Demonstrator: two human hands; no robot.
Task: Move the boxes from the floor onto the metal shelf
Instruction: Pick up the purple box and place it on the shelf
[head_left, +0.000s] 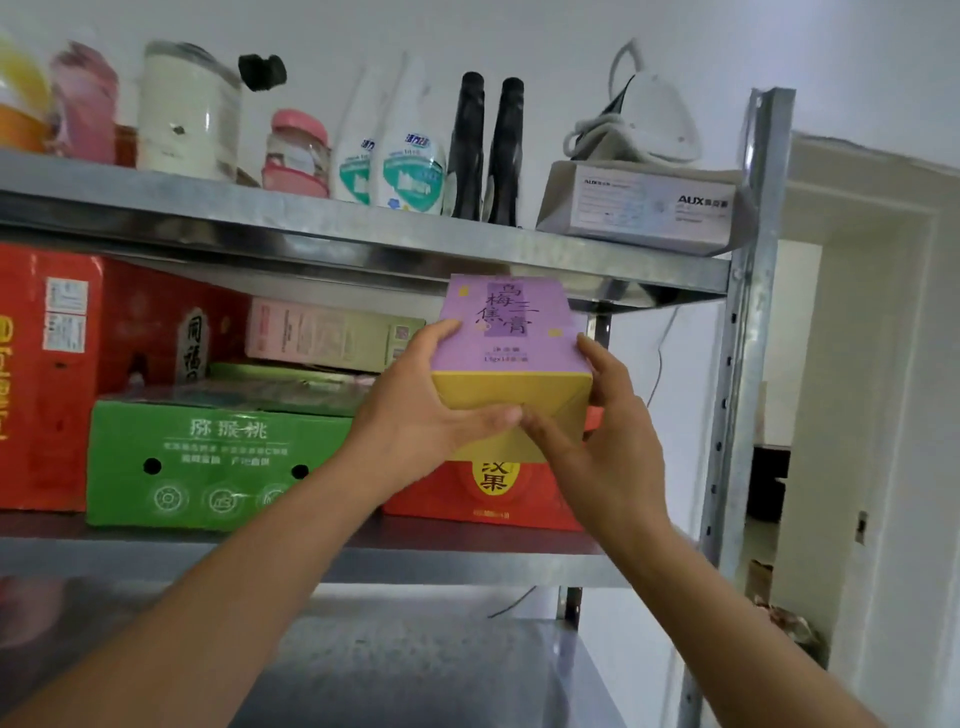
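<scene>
A purple and yellow box (511, 338) with dark lettering is held in both hands at the height of the metal shelf's (363, 244) middle level. My left hand (421, 410) grips its left side and underside. My right hand (597, 431) grips its right side, fingers under the yellow end. The box hovers above a red box (498, 493) that stands on the middle level, just below the upper shelf board.
On the middle level stand a green carton (208, 462), a tall red carton (47, 374) and a pink box (332, 332). The top board holds bottles (410, 156), a white jar (187, 114), an AUX box (649, 213) and an iron (649, 119). A doorway (779, 389) opens at right.
</scene>
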